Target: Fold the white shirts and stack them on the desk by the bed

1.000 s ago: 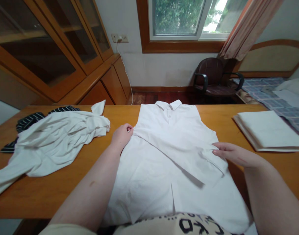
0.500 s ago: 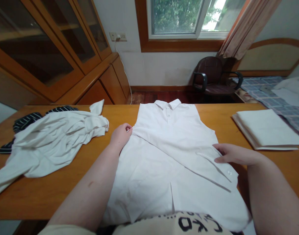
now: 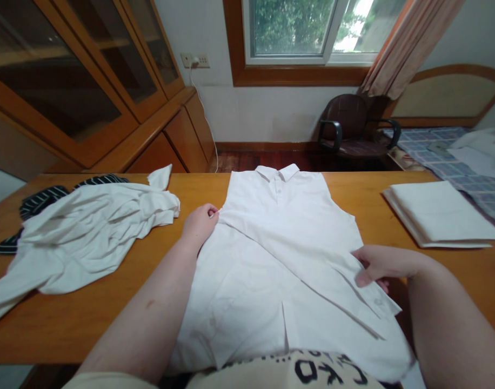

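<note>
A white collared shirt (image 3: 280, 248) lies front up on the table, its collar at the far edge and its hem toward me. One long sleeve (image 3: 308, 270) crosses the body slantwise from the left side down to a buttoned cuff at the lower right. My left hand (image 3: 201, 222) is closed, pinching the shirt's left edge where the sleeve folds over. My right hand (image 3: 383, 265) holds the sleeve near its cuff at the right edge, thumb on top and other fingers partly hidden beneath.
Left on the wooden table (image 3: 150, 313) lies a crumpled white garment (image 3: 89, 232) over black striped cloth (image 3: 45, 200). A folded white stack (image 3: 434, 210) sits at the right. Beyond are a chair (image 3: 348, 124), a bed (image 3: 442, 156) and a glass-door cabinet (image 3: 150, 113).
My right hand has moved a little toward me along the shirt's right side, and the sleeve's cuff has shifted down and right with it. My left hand stays in place.
</note>
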`<state>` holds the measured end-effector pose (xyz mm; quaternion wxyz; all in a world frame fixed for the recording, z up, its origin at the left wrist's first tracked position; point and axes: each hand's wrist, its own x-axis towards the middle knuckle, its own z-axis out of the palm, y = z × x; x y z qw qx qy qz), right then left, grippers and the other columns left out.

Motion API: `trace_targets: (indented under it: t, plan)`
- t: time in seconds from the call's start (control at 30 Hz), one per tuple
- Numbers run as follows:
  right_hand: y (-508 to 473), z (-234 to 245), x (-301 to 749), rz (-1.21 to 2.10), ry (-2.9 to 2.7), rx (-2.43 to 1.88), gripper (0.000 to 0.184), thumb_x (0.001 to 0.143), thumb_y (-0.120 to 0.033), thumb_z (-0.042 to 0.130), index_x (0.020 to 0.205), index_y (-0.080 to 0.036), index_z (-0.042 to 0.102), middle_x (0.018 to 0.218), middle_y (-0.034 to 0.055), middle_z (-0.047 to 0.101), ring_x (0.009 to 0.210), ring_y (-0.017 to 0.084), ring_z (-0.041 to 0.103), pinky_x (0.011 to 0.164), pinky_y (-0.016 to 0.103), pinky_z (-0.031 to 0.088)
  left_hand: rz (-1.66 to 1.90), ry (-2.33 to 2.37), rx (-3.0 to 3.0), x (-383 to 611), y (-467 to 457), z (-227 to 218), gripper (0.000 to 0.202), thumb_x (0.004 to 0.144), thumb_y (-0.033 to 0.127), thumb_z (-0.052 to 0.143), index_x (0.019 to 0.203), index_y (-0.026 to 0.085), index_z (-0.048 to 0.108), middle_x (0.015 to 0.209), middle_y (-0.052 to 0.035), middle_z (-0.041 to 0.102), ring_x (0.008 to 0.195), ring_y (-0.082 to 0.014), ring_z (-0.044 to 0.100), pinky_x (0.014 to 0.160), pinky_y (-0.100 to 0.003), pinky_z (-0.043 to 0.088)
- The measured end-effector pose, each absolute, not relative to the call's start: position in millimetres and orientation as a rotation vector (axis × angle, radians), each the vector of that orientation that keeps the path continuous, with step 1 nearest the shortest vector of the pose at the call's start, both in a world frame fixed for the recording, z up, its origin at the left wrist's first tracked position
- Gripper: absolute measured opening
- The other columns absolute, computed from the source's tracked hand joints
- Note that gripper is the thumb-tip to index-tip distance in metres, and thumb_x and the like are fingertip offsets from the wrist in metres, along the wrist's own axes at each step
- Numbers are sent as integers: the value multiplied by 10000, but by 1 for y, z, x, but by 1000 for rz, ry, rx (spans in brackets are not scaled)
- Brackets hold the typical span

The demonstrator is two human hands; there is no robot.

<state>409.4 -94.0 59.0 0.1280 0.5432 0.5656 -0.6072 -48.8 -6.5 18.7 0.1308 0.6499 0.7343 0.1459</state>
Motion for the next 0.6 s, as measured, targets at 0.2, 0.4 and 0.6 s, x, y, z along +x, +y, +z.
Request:
trace_targets:
  t: [0.2,0.4,0.6]
  plan:
    - [-90,64,406,-1812,1796,1487,560,510,-556,781,907,-170,696,900,47,700,856,278,630,702,311,505,416,2137,1889,-50,-6,19,180,803,341,520,893,239,637,896,-24,679,803,-191,611,635,-274,415]
    - [-95,60,403,-1803,1663,1484,553,489,-534,796,865,-157,646,749,24,672,650,206,614,505,259,439,416,2124,1895,-49,-7,19,191,797,323,521,916,237,644,898,-26,676,807,-189,610,660,-273,425]
    - [-99,79,398,-1060,1972,1934,412,681,-589,655,767,-190,598,748,65,659,652,196,575,570,287,403,439,2115,1892,-49,-7,19,176,805,324,524,895,230,642,890,-23,678,811,-188,610,658,-276,421]
